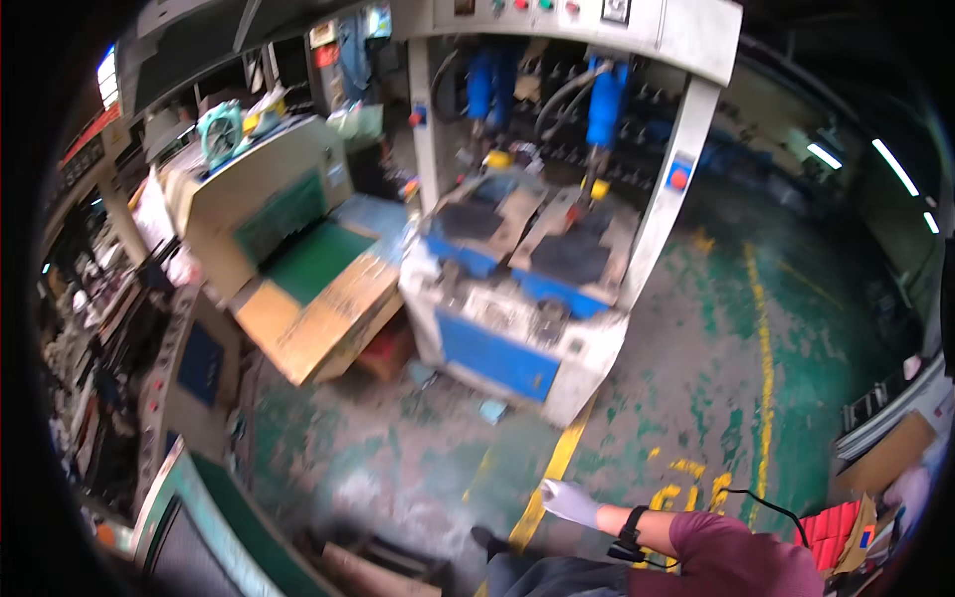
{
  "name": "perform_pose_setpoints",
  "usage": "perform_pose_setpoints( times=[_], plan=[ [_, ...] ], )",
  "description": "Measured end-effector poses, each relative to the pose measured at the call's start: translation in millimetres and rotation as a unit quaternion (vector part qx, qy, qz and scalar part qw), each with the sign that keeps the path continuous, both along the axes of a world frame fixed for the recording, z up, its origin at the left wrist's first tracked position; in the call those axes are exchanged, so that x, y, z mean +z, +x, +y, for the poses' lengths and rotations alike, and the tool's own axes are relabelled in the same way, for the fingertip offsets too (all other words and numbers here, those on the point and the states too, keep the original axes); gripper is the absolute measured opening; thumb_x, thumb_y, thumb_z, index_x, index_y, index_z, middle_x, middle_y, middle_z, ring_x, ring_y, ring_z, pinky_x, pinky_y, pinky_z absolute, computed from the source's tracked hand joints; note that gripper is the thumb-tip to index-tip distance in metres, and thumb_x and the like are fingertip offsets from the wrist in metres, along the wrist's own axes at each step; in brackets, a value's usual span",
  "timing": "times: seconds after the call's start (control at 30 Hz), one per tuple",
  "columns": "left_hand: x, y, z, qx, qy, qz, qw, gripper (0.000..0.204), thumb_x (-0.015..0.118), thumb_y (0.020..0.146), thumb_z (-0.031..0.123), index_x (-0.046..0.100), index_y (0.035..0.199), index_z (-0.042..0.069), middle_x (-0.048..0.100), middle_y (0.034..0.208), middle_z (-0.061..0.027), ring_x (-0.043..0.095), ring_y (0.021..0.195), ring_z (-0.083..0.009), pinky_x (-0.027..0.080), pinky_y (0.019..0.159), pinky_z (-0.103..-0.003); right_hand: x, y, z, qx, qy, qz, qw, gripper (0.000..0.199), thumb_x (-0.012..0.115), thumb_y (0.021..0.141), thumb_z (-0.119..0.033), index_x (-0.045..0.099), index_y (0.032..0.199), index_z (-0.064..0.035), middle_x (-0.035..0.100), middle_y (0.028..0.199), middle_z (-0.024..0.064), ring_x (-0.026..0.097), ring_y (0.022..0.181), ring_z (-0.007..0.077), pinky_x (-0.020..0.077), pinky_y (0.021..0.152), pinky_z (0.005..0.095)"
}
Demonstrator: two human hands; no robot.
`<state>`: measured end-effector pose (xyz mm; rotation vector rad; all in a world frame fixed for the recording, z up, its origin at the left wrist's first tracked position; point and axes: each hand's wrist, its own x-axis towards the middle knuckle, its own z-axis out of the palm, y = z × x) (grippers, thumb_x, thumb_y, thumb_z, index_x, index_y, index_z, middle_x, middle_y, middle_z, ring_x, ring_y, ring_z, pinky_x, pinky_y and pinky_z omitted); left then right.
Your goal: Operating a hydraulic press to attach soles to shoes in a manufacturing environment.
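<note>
Your right hand (569, 500), in a pale glove, hangs low at the near edge with fingers loosely spread and nothing in them; your left hand is out of view. You stand back on the worn green floor (716, 378), well apart from the blue-and-white press (517, 298) farther off, whose two dark pads (569, 257) lie untouched. This reads as an approach stage: any next move calls for closing that gap first.

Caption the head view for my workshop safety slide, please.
A gloved right hand hangs empty above a worn green floor, facing a blue-and-white press machine.
</note>
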<state>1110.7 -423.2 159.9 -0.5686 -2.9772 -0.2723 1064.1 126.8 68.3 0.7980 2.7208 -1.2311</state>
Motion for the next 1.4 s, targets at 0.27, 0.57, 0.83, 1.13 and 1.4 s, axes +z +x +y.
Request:
perform_pose_setpoints(
  times=[0.27,0.57,0.83,1.13,1.4],
  plan=[
    [30,-287,184,-0.036,0.255,-0.055,0.965,0.027,0.056,0.092,0.007,0.066,0.116,-0.002,0.066,0.118,-0.0208,0.06,0.113,-0.0357,0.045,0.103,-0.042,317,-264,190,-0.09,0.289,0.466,0.831,0.014,0.049,0.1,-0.012,0.057,0.109,-0.0052,0.062,0.097,0.02,0.063,0.089,0.0398,0.05,0.074,0.0468],
    [37,-483,393,-0.221,0.22,-0.011,0.95,0.035,0.052,0.098,0.033,0.068,0.118,0.01,0.071,0.109,-0.0129,0.067,0.101,-0.029,0.052,0.092,-0.039,570,-373,364,-0.277,0.608,0.449,0.593,0.056,0.052,0.086,-0.009,0.042,0.141,-0.0058,0.056,0.122,0.0218,0.054,0.114,0.0393,0.0422,0.1,0.0478],
    [-47,-562,342,-0.226,0.231,0.009,0.946,0.034,0.052,0.097,0.035,0.069,0.113,0.009,0.071,0.108,-0.0117,0.066,0.097,-0.0301,0.052,0.089,-0.042,580,-496,381,-0.186,0.721,0.299,0.597,0.067,0.062,0.084,-0.019,0.038,0.144,-0.0031,0.057,0.12,0.0175,0.057,0.112,0.0335,0.0441,0.098,0.0461],
    [-195,-574,167,-0.057,-0.018,-0.303,0.951,0.038,0.047,0.1,0.032,0.064,0.122,0.007,0.064,0.122,-0.0204,0.061,0.112,-0.033,0.047,0.097,-0.046,584,-545,416,-0.281,0.75,0.245,0.546,0.076,0.06,0.081,-0.015,0.032,0.15,-0.001,0.061,0.117,0.0198,0.061,0.104,0.032,0.0496,0.089,0.0455],
    [-205,-539,43,0.054,-0.089,-0.425,0.899,0.026,0.054,0.088,0.028,0.068,0.101,0.01,0.068,0.104,-0.0169,0.064,0.099,-0.0351,0.051,0.085,-0.043,587,-529,465,-0.233,0.755,0.265,0.553,0.076,0.058,0.082,-0.007,0.031,0.152,-0.0094,0.056,0.132,0.0242,0.06,0.113,0.0398,0.0486,0.094,0.0468]
  ],
)
